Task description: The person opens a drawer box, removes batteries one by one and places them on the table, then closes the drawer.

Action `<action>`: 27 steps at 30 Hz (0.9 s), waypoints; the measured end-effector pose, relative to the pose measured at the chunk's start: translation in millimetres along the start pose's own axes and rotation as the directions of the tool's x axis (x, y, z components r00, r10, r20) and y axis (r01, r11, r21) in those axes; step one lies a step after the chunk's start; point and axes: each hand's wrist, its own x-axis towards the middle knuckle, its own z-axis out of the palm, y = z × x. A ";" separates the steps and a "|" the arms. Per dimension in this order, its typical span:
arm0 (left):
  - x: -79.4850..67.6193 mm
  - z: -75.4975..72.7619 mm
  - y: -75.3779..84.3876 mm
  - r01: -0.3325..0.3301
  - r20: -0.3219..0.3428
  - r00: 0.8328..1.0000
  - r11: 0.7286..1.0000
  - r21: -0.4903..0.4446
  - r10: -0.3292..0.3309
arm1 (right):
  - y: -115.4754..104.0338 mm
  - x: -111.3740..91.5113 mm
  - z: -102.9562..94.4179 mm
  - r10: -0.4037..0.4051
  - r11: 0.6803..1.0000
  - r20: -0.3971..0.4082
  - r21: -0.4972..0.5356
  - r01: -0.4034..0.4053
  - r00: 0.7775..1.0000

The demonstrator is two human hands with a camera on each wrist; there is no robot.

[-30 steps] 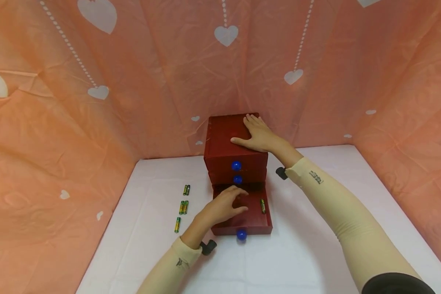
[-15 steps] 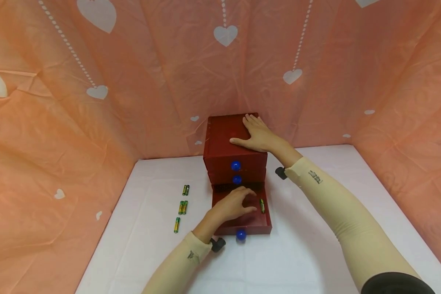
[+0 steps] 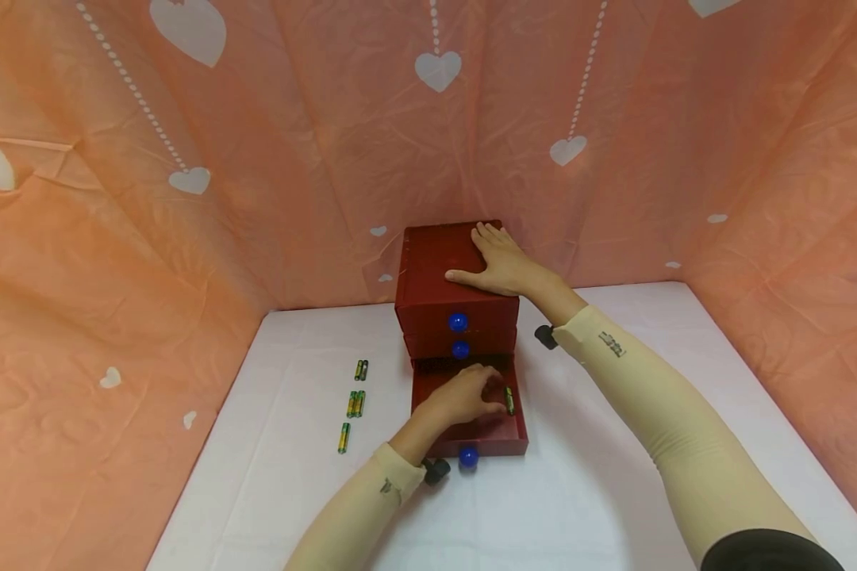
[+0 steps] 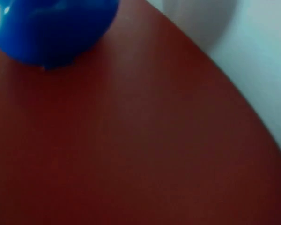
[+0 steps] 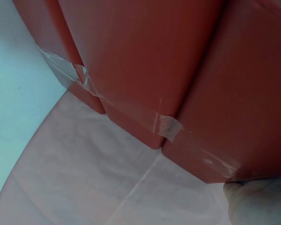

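A red drawer cabinet (image 3: 436,266) with blue ball knobs stands at the back, its bottom drawer (image 3: 503,432) pulled out. Inside, along the right wall, lies a green and yellow battery (image 3: 510,401). My left hand (image 3: 464,396) is over the drawer with bent fingers and thumb apart, the thumb tip close beside the battery; nothing is held. The left wrist view shows a blue knob (image 4: 56,28) on a red drawer front. My right hand (image 3: 500,262) rests flat on the cabinet top, fingers spread. In the right wrist view, part of that hand (image 5: 260,204) touches the taped red cabinet (image 5: 145,61).
Several batteries (image 3: 355,404) lie in small groups on the white tablecloth (image 3: 293,476), left of the drawer. Behind the cabinet hangs a pink cloth (image 3: 328,159) with white hearts, and more cloth flanks both sides.
My left hand has moved right across the open drawer, up to the battery by its right wall. The right hand stays on the cabinet top.
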 end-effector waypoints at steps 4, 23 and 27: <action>2.8 1.8 3.7 0.020 0.007 1.000 1.000 0.002 -0.020 | -0.1 0.3 -0.4 0.000 1.000 -0.001 0.001 0.000 1.000; 7.3 10.3 11.5 0.044 -0.022 0.999 0.997 0.068 -0.042 | -0.3 -0.4 1.5 -0.007 1.000 -0.010 -0.003 0.007 1.000; 7.6 11.9 11.4 0.050 -0.027 0.998 0.996 0.074 -0.048 | -1.2 -0.7 1.5 -0.006 1.000 -0.011 -0.001 0.006 1.000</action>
